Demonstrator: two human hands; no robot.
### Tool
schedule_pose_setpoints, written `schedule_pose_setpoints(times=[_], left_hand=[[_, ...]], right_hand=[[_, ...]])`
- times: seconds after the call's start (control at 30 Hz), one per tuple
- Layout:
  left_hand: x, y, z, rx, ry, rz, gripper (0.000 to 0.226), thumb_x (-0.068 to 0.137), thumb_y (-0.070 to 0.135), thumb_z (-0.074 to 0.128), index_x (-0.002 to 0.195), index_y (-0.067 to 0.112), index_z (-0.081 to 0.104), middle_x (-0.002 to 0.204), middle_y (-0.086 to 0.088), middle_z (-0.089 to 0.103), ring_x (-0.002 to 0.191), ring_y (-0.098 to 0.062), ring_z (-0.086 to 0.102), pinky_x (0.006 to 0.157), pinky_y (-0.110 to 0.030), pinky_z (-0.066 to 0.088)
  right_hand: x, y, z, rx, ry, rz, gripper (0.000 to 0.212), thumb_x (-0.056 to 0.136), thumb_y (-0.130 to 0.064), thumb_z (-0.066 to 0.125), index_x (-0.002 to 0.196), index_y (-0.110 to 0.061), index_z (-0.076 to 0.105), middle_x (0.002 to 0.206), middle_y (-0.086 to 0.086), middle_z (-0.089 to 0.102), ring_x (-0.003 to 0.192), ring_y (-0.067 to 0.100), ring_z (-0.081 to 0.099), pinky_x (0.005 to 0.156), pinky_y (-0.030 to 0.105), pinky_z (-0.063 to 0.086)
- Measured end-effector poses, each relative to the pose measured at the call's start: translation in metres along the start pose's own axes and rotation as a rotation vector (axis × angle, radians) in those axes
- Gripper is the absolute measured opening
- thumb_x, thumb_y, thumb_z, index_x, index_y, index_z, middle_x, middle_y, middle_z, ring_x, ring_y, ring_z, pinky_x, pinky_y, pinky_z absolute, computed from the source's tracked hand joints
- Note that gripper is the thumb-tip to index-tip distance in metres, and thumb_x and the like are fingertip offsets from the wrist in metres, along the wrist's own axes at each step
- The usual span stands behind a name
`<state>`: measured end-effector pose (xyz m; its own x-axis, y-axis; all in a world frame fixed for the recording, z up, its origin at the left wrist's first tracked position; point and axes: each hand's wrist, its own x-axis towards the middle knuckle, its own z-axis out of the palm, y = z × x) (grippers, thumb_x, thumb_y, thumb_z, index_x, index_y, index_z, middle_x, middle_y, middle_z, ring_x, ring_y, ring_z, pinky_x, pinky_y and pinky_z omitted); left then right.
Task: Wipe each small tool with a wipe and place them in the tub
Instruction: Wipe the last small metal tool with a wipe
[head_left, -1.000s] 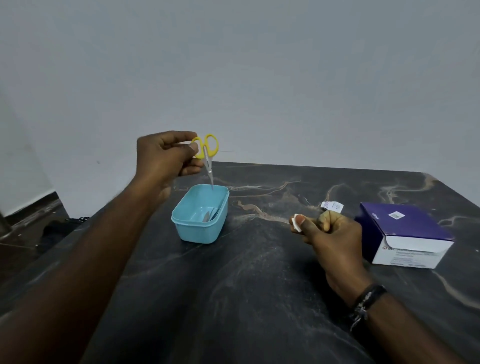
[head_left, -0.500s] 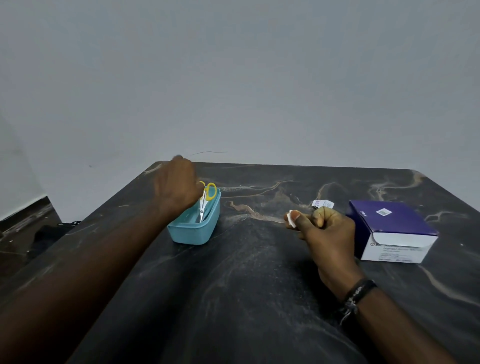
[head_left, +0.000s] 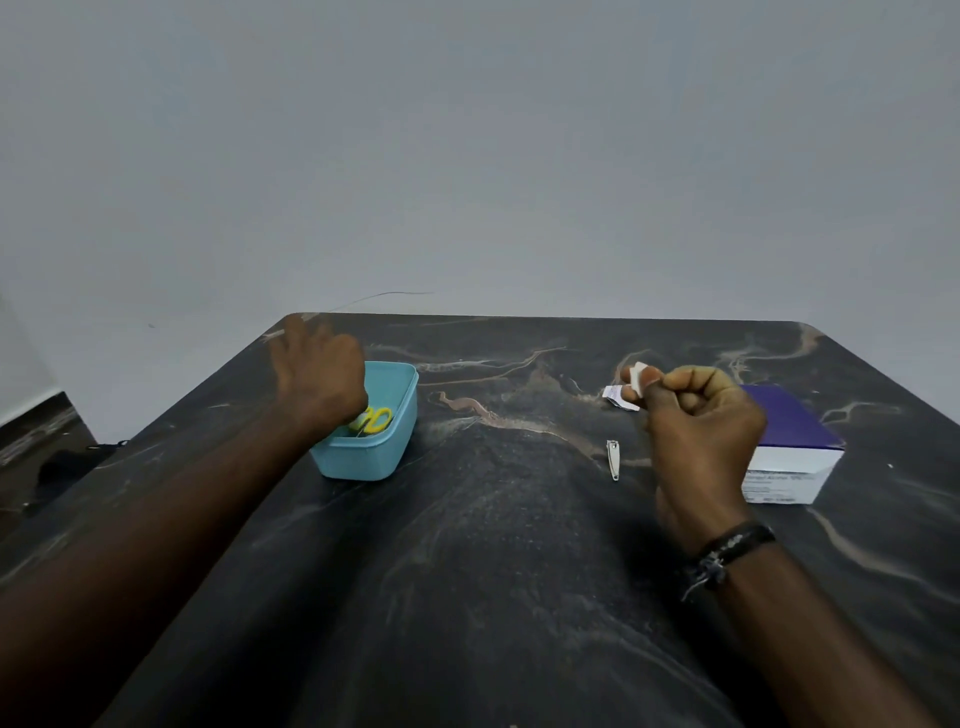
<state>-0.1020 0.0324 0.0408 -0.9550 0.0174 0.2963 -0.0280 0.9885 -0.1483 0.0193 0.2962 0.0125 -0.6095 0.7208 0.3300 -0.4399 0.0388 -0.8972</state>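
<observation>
My right hand (head_left: 696, 415) pinches a small white wipe (head_left: 638, 378). My left hand (head_left: 319, 376) hovers over the light-blue plastic tub (head_left: 387, 457), holding nothing I can see; yellow-handled scissors (head_left: 371, 420) lie inside. A small metal nail clipper (head_left: 614, 459) rests on the dark marbled table (head_left: 493, 545).

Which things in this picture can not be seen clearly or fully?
Head view only:
- Scissors in the tub: blades hidden by the left hand.
- Left hand's fingers: motion-blurred.
- Purple box: label print too small, near end behind the right hand.
- Wipe: mostly inside the right hand.
</observation>
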Motion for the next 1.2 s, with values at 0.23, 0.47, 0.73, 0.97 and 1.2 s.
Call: schedule_pose_setpoints(times=[0.23, 0.47, 0.73, 0.97, 1.2], left_hand=[[-0.032, 0.034, -0.024, -0.195, 0.496, 0.221, 0.008, 0.073, 0.01, 0.068, 0.078, 0.01, 0.074, 0.109, -0.014, 0.062, 0.105, -0.038, 0.044, 0.075, -0.044, 0.036], [-0.075, 0.144, -0.016, -0.695, -0.031, 0.331, 0.016, 0.085, 0.03, 0.066, 0.079, 0.015, 0.069, 0.076, -0.003, 0.066, 0.071, -0.022, 0.066, 0.068, -0.033, 0.055], [-0.082, 0.184, -0.026, -0.654, -0.233, 0.288, 0.011, 0.086, 0.02, 0.065, 0.086, 0.011, 0.059, 0.099, -0.012, 0.068, 0.095, -0.031, 0.065, 0.072, -0.033, 0.046], [-0.076, 0.192, -0.031, -0.671, -0.308, 0.363, 0.02, 0.093, 0.029, 0.051, 0.079, 0.016, 0.056, 0.093, -0.007, 0.068, 0.089, -0.027, 0.065, 0.072, -0.033, 0.048], [-0.076, 0.153, -0.007, -1.189, -0.347, 0.25, 0.017, 0.088, 0.015, 0.069, 0.077, 0.003, 0.064, 0.066, -0.013, 0.066, 0.05, -0.023, 0.063, 0.048, -0.028, 0.05]], right_hand=[[-0.001, -0.003, 0.002, 0.033, 0.012, -0.049, 0.02, 0.085, 0.001, 0.068, 0.078, -0.015, 0.06, 0.073, 0.002, 0.07, 0.065, 0.003, 0.07, 0.062, 0.016, 0.051], [-0.004, -0.006, 0.003, 0.023, 0.033, -0.082, 0.015, 0.086, -0.005, 0.07, 0.083, -0.017, 0.062, 0.067, -0.008, 0.07, 0.065, 0.002, 0.069, 0.06, 0.014, 0.05], [-0.008, -0.004, 0.005, -0.027, 0.033, -0.112, 0.016, 0.087, -0.001, 0.068, 0.083, -0.017, 0.063, 0.073, -0.006, 0.07, 0.067, 0.001, 0.07, 0.061, 0.013, 0.051], [-0.009, -0.002, 0.007, -0.028, 0.032, -0.089, 0.013, 0.086, -0.005, 0.07, 0.083, -0.016, 0.065, 0.072, -0.003, 0.072, 0.068, 0.006, 0.072, 0.062, 0.018, 0.053], [-0.01, 0.002, 0.005, -0.059, -0.059, -0.099, 0.016, 0.086, 0.001, 0.068, 0.084, -0.015, 0.067, 0.076, -0.002, 0.073, 0.073, 0.01, 0.073, 0.067, 0.021, 0.056]])
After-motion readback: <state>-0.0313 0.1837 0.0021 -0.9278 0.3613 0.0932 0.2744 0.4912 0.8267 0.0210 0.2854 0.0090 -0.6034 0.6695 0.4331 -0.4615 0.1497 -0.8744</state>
